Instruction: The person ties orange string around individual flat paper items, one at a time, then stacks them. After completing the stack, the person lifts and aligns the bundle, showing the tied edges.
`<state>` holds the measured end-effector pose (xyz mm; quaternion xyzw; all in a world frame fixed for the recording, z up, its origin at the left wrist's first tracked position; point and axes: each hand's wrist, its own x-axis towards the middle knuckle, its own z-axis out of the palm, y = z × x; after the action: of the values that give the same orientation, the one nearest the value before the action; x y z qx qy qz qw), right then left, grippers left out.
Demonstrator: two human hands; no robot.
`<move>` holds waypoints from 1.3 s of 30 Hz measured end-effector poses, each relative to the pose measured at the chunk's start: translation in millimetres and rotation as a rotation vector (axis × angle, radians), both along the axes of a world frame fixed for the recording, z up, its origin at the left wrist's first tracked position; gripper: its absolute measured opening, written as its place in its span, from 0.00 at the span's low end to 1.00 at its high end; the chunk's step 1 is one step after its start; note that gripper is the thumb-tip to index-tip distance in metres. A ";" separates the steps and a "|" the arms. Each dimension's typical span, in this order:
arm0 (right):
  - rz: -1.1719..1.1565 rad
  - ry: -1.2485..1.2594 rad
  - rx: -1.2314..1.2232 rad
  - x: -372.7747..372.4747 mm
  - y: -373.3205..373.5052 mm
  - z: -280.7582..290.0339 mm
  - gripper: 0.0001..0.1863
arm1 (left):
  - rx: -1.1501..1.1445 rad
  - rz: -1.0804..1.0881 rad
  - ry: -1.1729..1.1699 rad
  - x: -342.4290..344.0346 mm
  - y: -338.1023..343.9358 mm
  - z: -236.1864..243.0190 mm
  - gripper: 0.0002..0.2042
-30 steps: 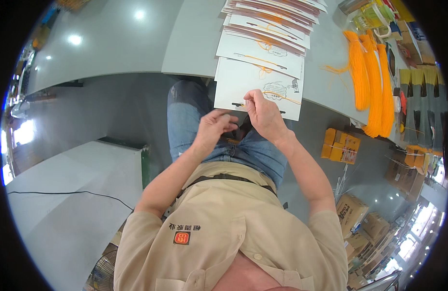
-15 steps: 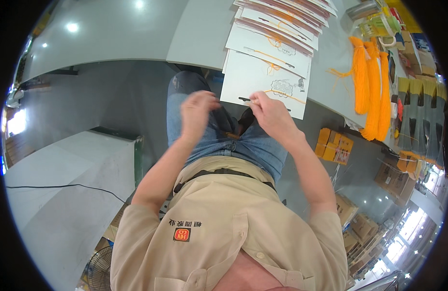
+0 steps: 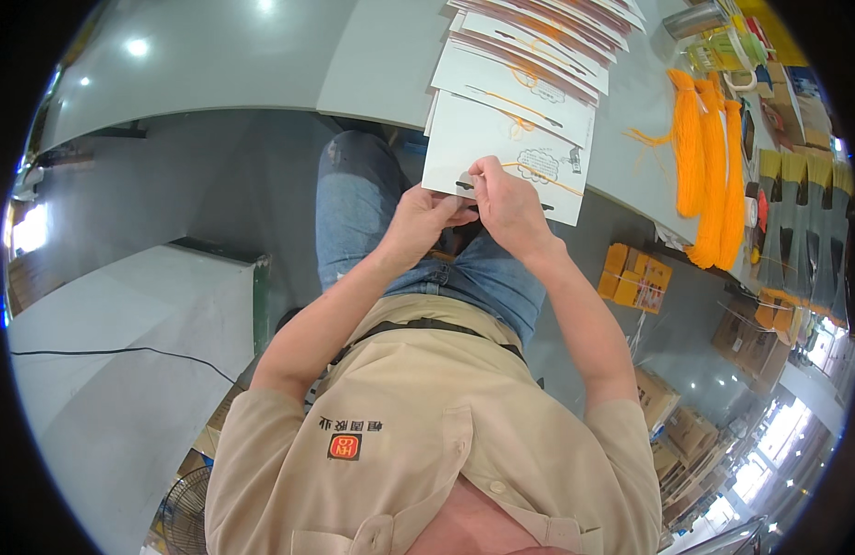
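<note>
A white card (image 3: 473,129) with printing and two dark slots lies frontmost in an overlapping row of cards, its near edge jutting past the table over my lap. An orange cord (image 3: 547,178) runs across it from the right edge to my right hand (image 3: 512,211), whose fingertips are pinched together beside the left slot. The cord's end is hidden by these fingers. My left hand (image 3: 422,224) is closed at the card's near edge, thumb close to the same slot and fingers partly underneath.
More white cards (image 3: 515,69) with orange cords recede up the grey table (image 3: 381,69). On the right hang orange cord bundles (image 3: 690,157), with several brushes (image 3: 793,213) beyond. An orange-yellow carton (image 3: 634,277) sits below the table's right edge. A white surface (image 3: 141,324) stands left.
My left hand has moved right and up to the card's near edge, beside the right hand. My right hand has shifted slightly up and left over the slot.
</note>
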<state>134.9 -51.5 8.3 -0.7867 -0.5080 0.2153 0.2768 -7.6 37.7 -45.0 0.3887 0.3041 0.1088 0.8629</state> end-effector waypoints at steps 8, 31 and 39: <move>0.077 0.013 -0.109 5.7 -13.3 16.3 0.08 | 0.337 0.002 0.219 -14.3 13.7 -5.1 0.09; -0.420 -0.083 0.241 44.5 -71.9 2.6 0.06 | -0.439 -0.199 -0.069 66.9 -61.0 -6.7 0.14; -0.571 0.463 0.026 -6.3 -110.1 -14.3 0.09 | -0.239 -0.591 0.182 30.6 -60.1 -26.3 0.12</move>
<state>128.5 -161.6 -6.0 -0.8236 -0.1947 0.2953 0.4434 23.1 -22.4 -71.2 0.3641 0.2646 -0.2177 0.8660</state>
